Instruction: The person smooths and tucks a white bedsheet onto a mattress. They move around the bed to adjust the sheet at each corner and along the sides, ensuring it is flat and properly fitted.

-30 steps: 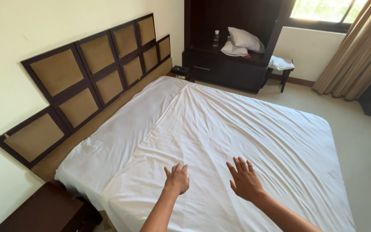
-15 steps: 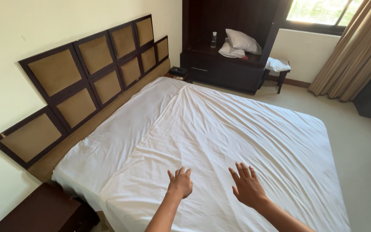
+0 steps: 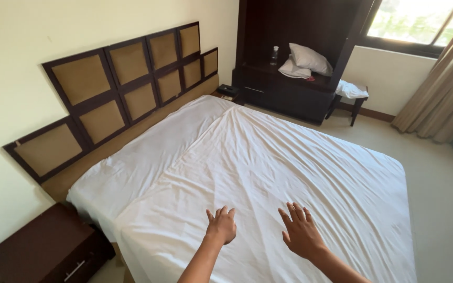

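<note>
On the white sheet point(image 3: 268, 173), both hands have slid slightly nearer.

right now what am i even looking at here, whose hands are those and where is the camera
This is one picture from a camera worn on a person's head, looking down, so the two bare forearms entering from the bottom edge are that person's own. The left hand has its fingers curled and rests on the white sheet of a large bed. The right hand lies flat on the same sheet with its fingers spread. Neither hand holds anything. The sheet is creased and covers the whole mattress. Behind the bed is a panelled headboard, with a dark nightstand at the lower left. Across the room, two pillows and a bottle sit in a dark cabinet, beside a window with curtains.
</note>
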